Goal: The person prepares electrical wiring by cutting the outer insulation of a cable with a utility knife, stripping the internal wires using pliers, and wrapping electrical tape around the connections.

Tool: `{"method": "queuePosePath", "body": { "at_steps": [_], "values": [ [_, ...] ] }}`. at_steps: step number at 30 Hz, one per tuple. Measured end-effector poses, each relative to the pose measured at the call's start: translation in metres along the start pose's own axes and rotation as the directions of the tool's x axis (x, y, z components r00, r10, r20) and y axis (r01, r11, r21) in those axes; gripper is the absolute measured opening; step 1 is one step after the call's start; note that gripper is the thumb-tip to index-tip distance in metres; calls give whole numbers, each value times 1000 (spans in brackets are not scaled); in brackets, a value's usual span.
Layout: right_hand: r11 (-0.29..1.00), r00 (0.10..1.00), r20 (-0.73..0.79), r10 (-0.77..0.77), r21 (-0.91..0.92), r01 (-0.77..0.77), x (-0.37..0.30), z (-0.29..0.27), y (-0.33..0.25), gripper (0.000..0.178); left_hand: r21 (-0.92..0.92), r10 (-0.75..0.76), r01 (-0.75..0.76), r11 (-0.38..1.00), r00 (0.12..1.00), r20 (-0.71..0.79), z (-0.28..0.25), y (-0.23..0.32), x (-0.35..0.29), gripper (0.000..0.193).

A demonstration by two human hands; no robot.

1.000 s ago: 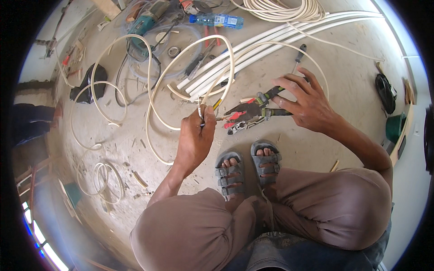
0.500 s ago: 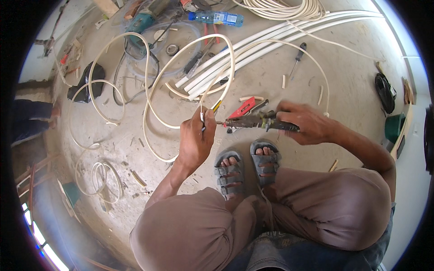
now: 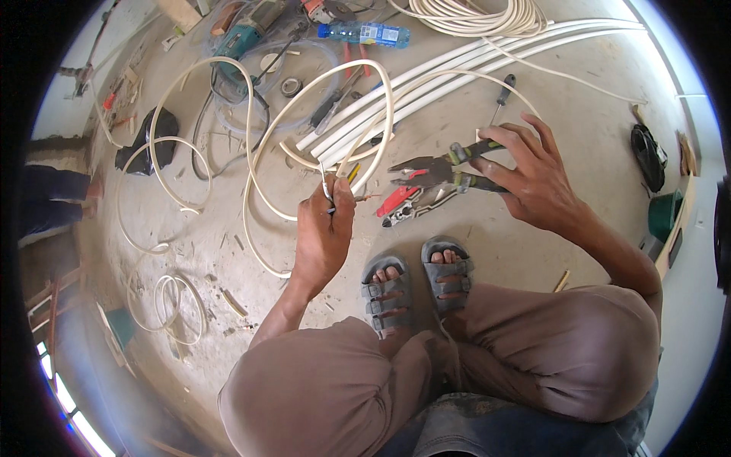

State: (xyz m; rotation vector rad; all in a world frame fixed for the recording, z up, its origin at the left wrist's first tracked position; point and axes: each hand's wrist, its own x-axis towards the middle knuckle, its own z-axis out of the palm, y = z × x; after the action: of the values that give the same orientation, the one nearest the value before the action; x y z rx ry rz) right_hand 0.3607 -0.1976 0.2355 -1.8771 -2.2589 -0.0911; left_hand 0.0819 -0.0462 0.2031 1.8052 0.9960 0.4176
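The pliers [image 3: 435, 171] are beyond the sandals [image 3: 386, 289], jaws parted and handles spread. Half a second ago they were closed, their nose at the left hand [image 3: 324, 236]; now the nose stands apart from it. The right hand [image 3: 537, 175], blurred then, shows sharply beyond and right of the sandals, its fingers separated from one another and hooked about the handles.

The left hand, beyond and left of the sandals, has edged further left. Its thumb and fingers are pinched together on the wires [image 3: 329, 194] of the cable [image 3: 394, 107]; a thin copper end [image 3: 367, 197] now sticks out clear of the pliers.

The red tool [image 3: 396, 199] lies on the floor just beyond the sandals, more covered by the pliers than before. The screwdriver [image 3: 505, 90], well beyond and right of the sandals, now has its shaft partly hidden by the right hand. The pipes [image 3: 365, 114], far beyond the sandals, stay put.
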Motion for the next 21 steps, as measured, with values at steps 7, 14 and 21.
{"method": "queuePosePath", "body": {
  "at_steps": [7, 14, 21],
  "values": [
    [995, 997, -36, -64, -77, 61, 12, 3, -5, 34, -67, 34, -39, 997, 997, -64, 8, 3, 8, 32],
    [998, 998, 30, -54, -33, 55, 10, 4, -3, 33, -48, 41, -44, 998, 998, -50, 10, -2, 8, 32],
    [897, 893, 436, -113, 430, -96, 6, 1, 13, 24, 15, 110, -110, 994, 993, -36, 14, 6, 4, 29]
  ]
}}
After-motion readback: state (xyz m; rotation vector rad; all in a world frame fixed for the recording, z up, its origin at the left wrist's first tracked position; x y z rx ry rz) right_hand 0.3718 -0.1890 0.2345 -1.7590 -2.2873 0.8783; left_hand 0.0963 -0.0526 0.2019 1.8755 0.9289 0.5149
